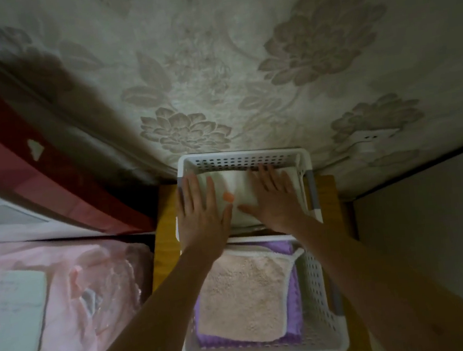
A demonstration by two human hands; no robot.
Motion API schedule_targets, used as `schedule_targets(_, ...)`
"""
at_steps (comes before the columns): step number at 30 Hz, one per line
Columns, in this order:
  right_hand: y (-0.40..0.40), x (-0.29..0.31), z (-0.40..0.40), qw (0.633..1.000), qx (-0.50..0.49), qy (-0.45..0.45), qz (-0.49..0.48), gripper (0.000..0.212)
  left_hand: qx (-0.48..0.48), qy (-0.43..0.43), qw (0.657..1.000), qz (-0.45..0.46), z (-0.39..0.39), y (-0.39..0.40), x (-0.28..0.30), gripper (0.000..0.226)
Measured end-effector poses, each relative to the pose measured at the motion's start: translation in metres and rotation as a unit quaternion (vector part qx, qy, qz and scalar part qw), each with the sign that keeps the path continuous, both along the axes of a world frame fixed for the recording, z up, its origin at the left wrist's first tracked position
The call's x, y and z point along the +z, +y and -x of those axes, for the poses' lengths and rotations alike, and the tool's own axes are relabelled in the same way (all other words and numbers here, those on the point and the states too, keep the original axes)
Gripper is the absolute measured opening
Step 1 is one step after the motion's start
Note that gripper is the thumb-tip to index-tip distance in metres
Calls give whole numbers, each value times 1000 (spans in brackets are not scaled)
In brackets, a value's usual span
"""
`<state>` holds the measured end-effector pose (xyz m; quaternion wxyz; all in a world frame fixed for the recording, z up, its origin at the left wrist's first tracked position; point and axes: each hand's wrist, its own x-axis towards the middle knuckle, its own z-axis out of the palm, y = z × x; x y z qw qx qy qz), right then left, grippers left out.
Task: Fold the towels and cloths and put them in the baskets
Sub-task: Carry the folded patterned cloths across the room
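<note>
Two white perforated plastic baskets stand one behind the other on a small wooden table. In the far basket (244, 154) lies a folded white towel (240, 187) with a small orange mark. My left hand (201, 214) lies flat on the towel's left side, fingers straight. Flat on its right side lies my right hand (275, 198), fingers spread. The near basket (316, 289) holds a folded pink towel (244, 294) on top of a folded purple cloth (295, 331).
The wooden table (163, 219) stands against a floral-patterned wall (242, 74). A bed with pink bedding (67, 307) and a pale flat pad (16, 315) is at the left. Behind it stands a dark red panel (38, 172). A wall socket (372, 139) is at the right.
</note>
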<state>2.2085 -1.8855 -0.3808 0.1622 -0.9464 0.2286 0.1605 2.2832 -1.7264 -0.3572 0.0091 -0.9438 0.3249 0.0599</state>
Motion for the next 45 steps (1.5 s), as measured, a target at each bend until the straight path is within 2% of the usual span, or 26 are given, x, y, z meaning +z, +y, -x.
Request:
schedule_targets(2,7,7,8,996,-85,-40,-1,85,0,-4,1000,12,-2,-9,4,69)
schedule_targets(8,15,7,3,966,-234,-12,-108,87,78,-4,997,18,0,-9,-3,76)
schedule_targets(12,8,-4,-2,949,-272,1,-161,91,73,4,997,37,0,-8,-4,77)
schedule_targets(17,-4,-9,-7,942,-264,14,-208,92,62,11,997,49,-5,-1,-2,74)
schedule_targets(21,-1,-1,4,954,-240,29,-176,88,49,25,995,82,-12,5,-1,71)
schedule_targets(24,11,9,18,954,-219,110,-175,87,48,39,993,99,-12,6,0,68)
schedule_targets(28,4,22,19,941,-195,197,-194,89,52,103,982,148,-11,13,9,67)
schedule_targets(30,5,33,11,965,-163,162,-123,88,104,151,961,208,-13,20,15,64)
schedule_targets(32,13,43,0,997,-69,28,-5,84,145,209,927,276,-15,28,16,56)
schedule_targets(33,17,46,-8,998,10,-48,34,82,165,232,905,315,-16,31,15,49)
schedule_targets(35,27,42,-30,980,155,-117,52,81,217,265,864,368,-17,35,10,32)
schedule_targets(37,37,27,-51,973,208,-95,28,83,258,292,835,388,-19,34,5,30)
schedule_targets(39,45,8,-63,977,202,-64,14,88,261,303,824,400,-20,35,-1,34)
schedule_targets(45,54,-22,-67,980,180,-71,54,92,238,268,849,388,-22,35,-9,38)
